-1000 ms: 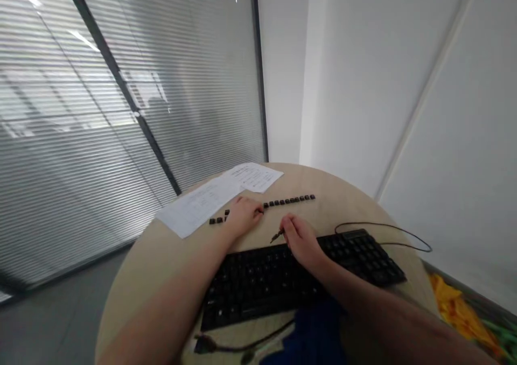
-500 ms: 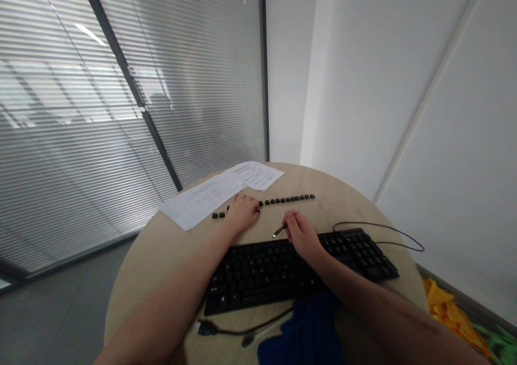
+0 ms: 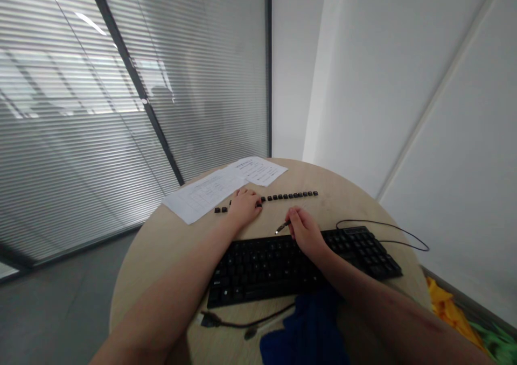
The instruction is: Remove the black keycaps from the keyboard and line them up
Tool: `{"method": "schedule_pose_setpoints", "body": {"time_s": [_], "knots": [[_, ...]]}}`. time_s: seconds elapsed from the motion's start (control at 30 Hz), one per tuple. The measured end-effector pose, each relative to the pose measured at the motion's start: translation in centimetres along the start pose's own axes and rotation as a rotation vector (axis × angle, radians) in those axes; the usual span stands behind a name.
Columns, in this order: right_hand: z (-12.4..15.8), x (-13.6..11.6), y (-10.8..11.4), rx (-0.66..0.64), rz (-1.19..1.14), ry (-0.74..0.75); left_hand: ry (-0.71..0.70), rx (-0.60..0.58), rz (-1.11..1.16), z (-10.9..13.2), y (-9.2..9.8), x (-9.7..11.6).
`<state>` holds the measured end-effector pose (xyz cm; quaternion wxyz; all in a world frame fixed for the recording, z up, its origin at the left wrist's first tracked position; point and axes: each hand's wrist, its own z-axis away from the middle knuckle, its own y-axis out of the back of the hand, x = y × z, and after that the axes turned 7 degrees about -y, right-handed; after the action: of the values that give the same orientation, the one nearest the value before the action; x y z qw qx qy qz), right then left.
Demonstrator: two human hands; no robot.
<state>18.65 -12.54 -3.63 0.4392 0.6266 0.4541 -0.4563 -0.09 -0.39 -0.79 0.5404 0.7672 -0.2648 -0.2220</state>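
Note:
My left hand (image 3: 244, 206) rests knuckles-up on the round wooden table (image 3: 161, 246), fingers curled over the row of loose black keycaps (image 3: 288, 196), its fingertips pinched at one of them. My right hand (image 3: 306, 230) sits at the far edge of the black keyboard (image 3: 266, 268), closed around a small thin metal-tipped tool (image 3: 281, 227) that points left toward the left hand. Two more keycaps (image 3: 221, 210) lie left of my left hand.
Printed paper sheets (image 3: 210, 192) lie at the far left of the table by the blinds. The keyboard cable (image 3: 388, 230) loops to the right, and a USB lead (image 3: 238, 324) lies at the near edge. Blue cloth (image 3: 307, 338) covers my lap.
The camera has shifted slightly. Both hands stay almost where they were, with the right hand and its tool raised a little toward the keycap row.

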Motion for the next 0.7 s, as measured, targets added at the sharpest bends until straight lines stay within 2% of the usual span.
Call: {"method": "schedule_pose_setpoints", "body": {"time_s": [0.3, 0.43, 0.53, 0.63, 0.7], "knots": [[0.1, -0.3, 0.0, 0.011, -0.008, -0.026, 0.036, -0.001, -0.008, 0.1, 0.2, 0.1], [0.2, -0.4, 0.0, 0.008, -0.015, -0.019, 0.072, 0.087, 0.02, -0.4, 1.5, -0.2], [0.3, -0.5, 0.1, 0.004, -0.017, -0.019, 0.106, 0.237, 0.062, -0.8, 4.3, -0.8], [0.3, -0.4, 0.1, -0.002, 0.0, -0.013, 0.152, 0.411, 0.15, -0.6, 8.8, -0.8], [0.2, -0.3, 0.1, -0.004, 0.016, -0.004, 0.174, 0.474, 0.205, 0.1, 11.7, -0.1]]}}
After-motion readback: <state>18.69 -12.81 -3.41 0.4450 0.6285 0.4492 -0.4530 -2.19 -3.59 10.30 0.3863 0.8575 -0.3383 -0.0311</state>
